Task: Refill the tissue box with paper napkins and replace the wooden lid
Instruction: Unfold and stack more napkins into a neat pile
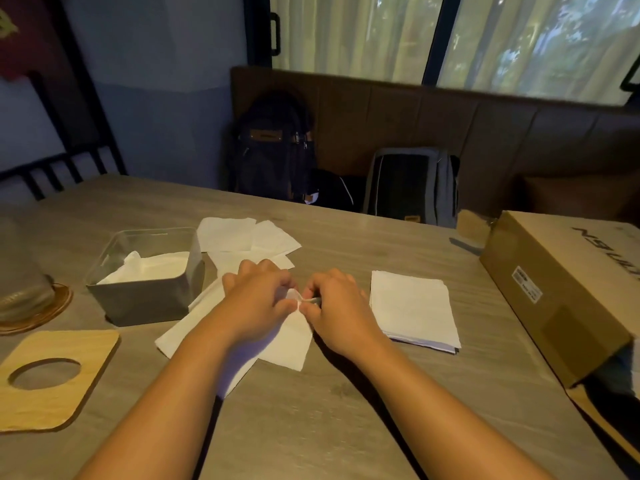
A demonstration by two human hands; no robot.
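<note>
Single head-worn wide-angle view, forward and down, close over table (311,427)

Matt wood-grain table (346,403); pale smooth wooden lid (55,375); thin white paper napkins (414,306) — softly creased; matt grey box (149,303); brown cardboard carton (561,289).

A cardboard box (561,289) is lying at the table's (381,244) right edge, and a glass (20,268) is standing on a coaster (59,303) far left. A dark backpack (273,150) and a grey backpack (412,185) are leaning on the bench (450,119) behind.
</note>
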